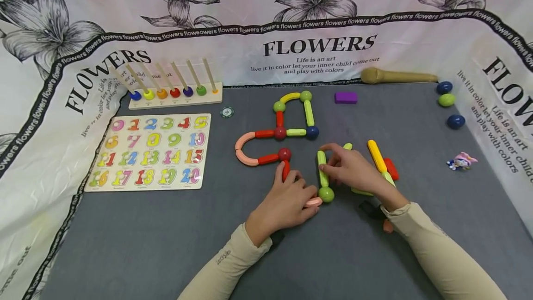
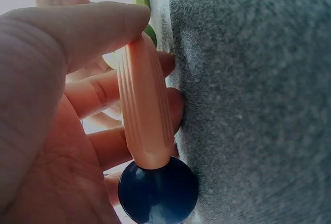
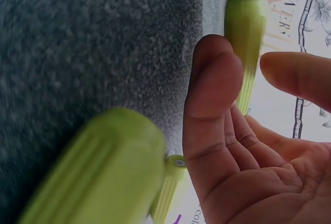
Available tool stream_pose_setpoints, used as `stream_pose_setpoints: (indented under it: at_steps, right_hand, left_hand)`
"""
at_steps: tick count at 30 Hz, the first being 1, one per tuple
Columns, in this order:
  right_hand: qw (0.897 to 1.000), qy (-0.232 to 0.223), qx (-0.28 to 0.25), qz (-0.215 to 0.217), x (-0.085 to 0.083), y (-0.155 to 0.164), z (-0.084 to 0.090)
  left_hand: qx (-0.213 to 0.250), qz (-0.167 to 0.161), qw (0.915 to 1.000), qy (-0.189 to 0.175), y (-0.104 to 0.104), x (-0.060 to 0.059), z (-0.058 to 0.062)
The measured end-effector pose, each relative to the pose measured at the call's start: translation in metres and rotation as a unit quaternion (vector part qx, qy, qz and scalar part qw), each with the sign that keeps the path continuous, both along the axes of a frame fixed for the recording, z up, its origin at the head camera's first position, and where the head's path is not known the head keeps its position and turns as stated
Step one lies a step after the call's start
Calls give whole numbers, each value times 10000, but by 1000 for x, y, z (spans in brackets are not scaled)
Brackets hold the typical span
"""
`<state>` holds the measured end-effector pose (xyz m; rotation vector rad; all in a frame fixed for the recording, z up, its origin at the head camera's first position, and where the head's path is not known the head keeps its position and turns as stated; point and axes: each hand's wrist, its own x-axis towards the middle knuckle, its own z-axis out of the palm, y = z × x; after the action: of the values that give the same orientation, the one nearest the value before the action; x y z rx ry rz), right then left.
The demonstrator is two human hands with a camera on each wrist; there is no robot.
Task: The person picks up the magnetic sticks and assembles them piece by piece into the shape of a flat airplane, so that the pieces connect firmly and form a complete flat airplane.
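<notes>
On the grey felt worktop (image 1: 166,244), towards its middle, a chain of magnetic rods and balls (image 1: 287,124) is lying in loops, and the person is working at its near end. The left hand (image 1: 287,203) is curling thumb and fingers round a pink ribbed rod (image 2: 144,105), which is carrying a dark blue ball (image 2: 158,193) at one end and pointing its other end at the green ball (image 1: 326,194). The right hand (image 1: 351,168) is pinching the upper part of a light green rod (image 1: 321,170) with narrow fingertips; this rod is standing on that same green ball.

To my judgement the step is joining pink rod to green ball, and it is going best if the right hand is steadying the green rod so the ball is not rolling, while the left is bringing the pink tip in flat along the felt and square to the ball.

The pink rod is short, fluted lengthwise, matt and rounded at the tips. Spare yellow (image 1: 376,155), red (image 1: 391,168) and green rods are lying just beside the right wrist
</notes>
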<state>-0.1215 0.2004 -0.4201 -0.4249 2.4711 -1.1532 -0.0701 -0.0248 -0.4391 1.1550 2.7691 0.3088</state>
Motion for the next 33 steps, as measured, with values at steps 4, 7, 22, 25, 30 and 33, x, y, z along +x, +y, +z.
stream_pose_setpoints:
  at_steps: [4,7,22,25,30,33]
  right_hand:
    - [10000,37,-36,-38,0,2,-3]
    - [9999,103,-73,-98,-2,4,-3]
    - [9991,202,-375,19,-12,10,-9]
    - [9988,191,-450,91,-13,10,-9]
    - [9989,353,-320,51,-20,19,1]
    - [9981,555,-42,-255,-25,36,13]
  left_hand:
    - [78,11,9999,106,1,1,-1]
    - [239,79,9992,296,3,2,-1]
    - [210,170,9980,570,26,1,-7]
    - [138,228,9976,645,26,1,-7]
    - [172,185,9971,713,24,0,-7]
    - [216,91,9971,724,25,-2,-5]
